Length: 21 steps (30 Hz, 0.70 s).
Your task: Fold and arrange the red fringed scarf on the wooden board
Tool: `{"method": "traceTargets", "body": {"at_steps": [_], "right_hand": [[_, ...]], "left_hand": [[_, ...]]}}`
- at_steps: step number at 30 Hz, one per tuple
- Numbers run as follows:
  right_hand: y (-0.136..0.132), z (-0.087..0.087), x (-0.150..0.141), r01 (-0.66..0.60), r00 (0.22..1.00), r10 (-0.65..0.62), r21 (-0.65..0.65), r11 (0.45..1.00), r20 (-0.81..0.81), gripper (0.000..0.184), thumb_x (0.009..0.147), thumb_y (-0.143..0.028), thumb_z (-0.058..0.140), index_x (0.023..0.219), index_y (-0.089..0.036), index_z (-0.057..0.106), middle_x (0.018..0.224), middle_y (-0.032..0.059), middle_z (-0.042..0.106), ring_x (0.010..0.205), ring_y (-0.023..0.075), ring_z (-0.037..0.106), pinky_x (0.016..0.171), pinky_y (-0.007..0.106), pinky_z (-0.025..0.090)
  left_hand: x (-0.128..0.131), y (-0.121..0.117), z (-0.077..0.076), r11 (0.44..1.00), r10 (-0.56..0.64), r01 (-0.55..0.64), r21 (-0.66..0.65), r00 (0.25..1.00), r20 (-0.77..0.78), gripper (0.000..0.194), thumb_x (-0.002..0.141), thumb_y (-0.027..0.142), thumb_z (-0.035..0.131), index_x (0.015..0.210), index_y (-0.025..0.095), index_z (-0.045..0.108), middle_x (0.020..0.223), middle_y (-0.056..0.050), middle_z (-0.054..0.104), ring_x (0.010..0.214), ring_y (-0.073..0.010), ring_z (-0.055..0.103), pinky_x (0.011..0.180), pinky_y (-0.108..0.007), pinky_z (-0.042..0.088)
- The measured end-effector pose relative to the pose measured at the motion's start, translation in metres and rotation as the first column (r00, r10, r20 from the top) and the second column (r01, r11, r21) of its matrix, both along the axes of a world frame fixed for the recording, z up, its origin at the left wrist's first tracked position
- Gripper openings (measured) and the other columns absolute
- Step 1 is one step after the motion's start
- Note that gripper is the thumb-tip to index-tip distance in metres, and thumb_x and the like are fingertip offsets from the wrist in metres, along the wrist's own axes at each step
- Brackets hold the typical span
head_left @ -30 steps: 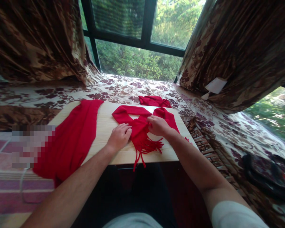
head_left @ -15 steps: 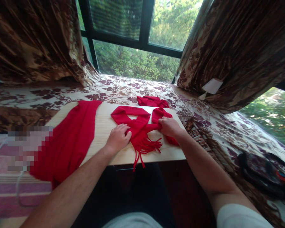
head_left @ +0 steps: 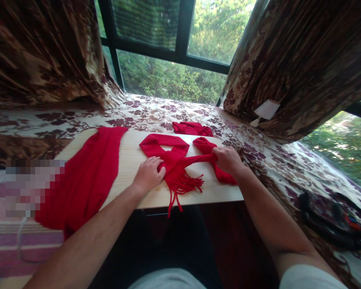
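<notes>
A red fringed scarf [head_left: 174,160] lies looped on a light wooden board [head_left: 132,160]. Its two ends cross at the middle and the fringe hangs over the near edge. My left hand [head_left: 149,173] rests flat on the crossing, fingers spread, pressing the scarf's left side down. My right hand [head_left: 227,159] is closed on the scarf's right end, which is stretched taut to the right away from the crossing.
A second red scarf [head_left: 87,176] drapes over the board's left edge. A folded red cloth [head_left: 191,128] lies beyond the board on the patterned bedding [head_left: 156,112]. Curtains hang left and right of a window. A dark bag [head_left: 331,216] sits low right.
My right hand has pulled the scarf's right end to the right, drawing it taut from the crossing. My left hand has stayed on the scarf.
</notes>
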State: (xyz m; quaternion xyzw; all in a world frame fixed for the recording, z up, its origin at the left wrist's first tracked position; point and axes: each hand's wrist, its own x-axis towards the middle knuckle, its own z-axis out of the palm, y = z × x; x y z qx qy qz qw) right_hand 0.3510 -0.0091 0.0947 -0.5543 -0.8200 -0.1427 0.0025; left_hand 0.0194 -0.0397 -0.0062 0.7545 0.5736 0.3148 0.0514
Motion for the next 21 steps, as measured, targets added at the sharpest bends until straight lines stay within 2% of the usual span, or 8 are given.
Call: {"method": "traceTargets", "body": {"at_steps": [3, 7, 10, 12, 14, 16, 18, 21], "right_hand": [[0.007, 0.005, 0.010, 0.129, 0.981, -0.091, 0.225, 0.966, -0.172, 0.018, 0.086, -0.021, 0.054, 0.097, -0.016, 0.068, 0.099, 0.0143, 0.069, 0.096, 0.0276, 0.061, 0.086, 0.036, 0.041], [0.018, 0.013, 0.024, 0.322, 0.887, -0.081, 0.483, 0.814, -0.455, 0.019, 0.089, -0.022, 0.050, 0.094, -0.017, 0.067, 0.098, 0.0132, 0.067, 0.099, 0.0281, 0.058, 0.090, 0.039, 0.043], [0.029, 0.025, 0.035, 0.451, 0.790, -0.004, 0.576, 0.682, -0.613, 0.019, 0.092, -0.027, 0.051, 0.095, -0.016, 0.066, 0.099, 0.0133, 0.065, 0.101, 0.0276, 0.056, 0.093, 0.041, 0.044], [0.037, 0.034, 0.041, 0.542, 0.710, 0.010, 0.556, 0.630, -0.704, 0.021, 0.093, -0.032, 0.054, 0.098, -0.015, 0.066, 0.102, 0.0154, 0.063, 0.098, 0.0261, 0.056, 0.091, 0.040, 0.044], [0.046, 0.045, 0.043, 0.615, 0.615, -0.027, 0.459, 0.641, -0.788, 0.022, 0.091, -0.032, 0.058, 0.100, -0.014, 0.066, 0.100, 0.0163, 0.064, 0.090, 0.0231, 0.055, 0.086, 0.038, 0.043], [0.055, 0.056, 0.037, 0.633, 0.549, -0.067, 0.362, 0.685, -0.833, 0.021, 0.088, -0.027, 0.060, 0.101, -0.012, 0.067, 0.096, 0.0148, 0.066, 0.083, 0.0202, 0.055, 0.083, 0.036, 0.042], [0.061, 0.066, 0.023, 0.604, 0.542, -0.056, 0.342, 0.720, -0.839, 0.023, 0.086, -0.022, 0.057, 0.104, -0.011, 0.067, 0.096, 0.0129, 0.068, 0.082, 0.0187, 0.055, 0.081, 0.035, 0.041], [0.065, 0.077, -0.013, 0.476, 0.604, 0.001, 0.362, 0.801, -0.797, 0.025, 0.088, -0.025, 0.052, 0.105, -0.014, 0.067, 0.091, 0.0080, 0.069, 0.081, 0.0190, 0.058, 0.076, 0.033, 0.042]], "left_hand": [[0.000, 0.000, 0.001, 1.000, 0.000, 0.000, -0.002, 1.000, 0.003, 0.037, 0.089, 0.034, 0.052, 0.115, 0.018, 0.072, 0.130, -0.012, 0.068, 0.127, -0.0292, 0.057, 0.114, -0.045, 0.040], [0.000, -0.001, 0.002, 1.000, 0.001, -0.001, -0.007, 1.000, 0.008, 0.038, 0.089, 0.035, 0.051, 0.115, 0.017, 0.072, 0.129, -0.013, 0.068, 0.127, -0.0293, 0.057, 0.114, -0.045, 0.040], [0.000, -0.001, 0.002, 1.000, 0.003, -0.003, -0.007, 1.000, 0.012, 0.037, 0.089, 0.035, 0.051, 0.115, 0.017, 0.072, 0.128, -0.013, 0.068, 0.126, -0.0290, 0.057, 0.113, -0.045, 0.040], [0.001, -0.001, 0.002, 1.000, 0.005, -0.005, -0.005, 1.000, 0.011, 0.038, 0.089, 0.034, 0.051, 0.115, 0.016, 0.072, 0.128, -0.013, 0.068, 0.126, -0.0290, 0.057, 0.113, -0.044, 0.041], [0.001, -0.001, 0.002, 1.000, 0.005, -0.005, -0.005, 1.000, 0.008, 0.037, 0.089, 0.034, 0.051, 0.115, 0.016, 0.072, 0.127, -0.013, 0.069, 0.125, -0.0291, 0.058, 0.112, -0.044, 0.041], [0.001, -0.001, 0.003, 1.000, 0.010, -0.010, -0.007, 1.000, 0.007, 0.037, 0.089, 0.034, 0.052, 0.114, 0.017, 0.072, 0.127, -0.013, 0.069, 0.125, -0.0293, 0.058, 0.112, -0.044, 0.042], [0.001, -0.001, 0.003, 1.000, 0.015, -0.015, -0.012, 1.000, 0.011, 0.036, 0.088, 0.034, 0.052, 0.113, 0.018, 0.072, 0.127, -0.012, 0.069, 0.126, -0.0293, 0.058, 0.112, -0.045, 0.042], [0.001, -0.001, 0.003, 1.000, 0.009, -0.009, -0.015, 1.000, 0.023, 0.036, 0.088, 0.034, 0.053, 0.114, 0.019, 0.071, 0.128, -0.012, 0.069, 0.127, -0.0290, 0.057, 0.112, -0.044, 0.041]]}}
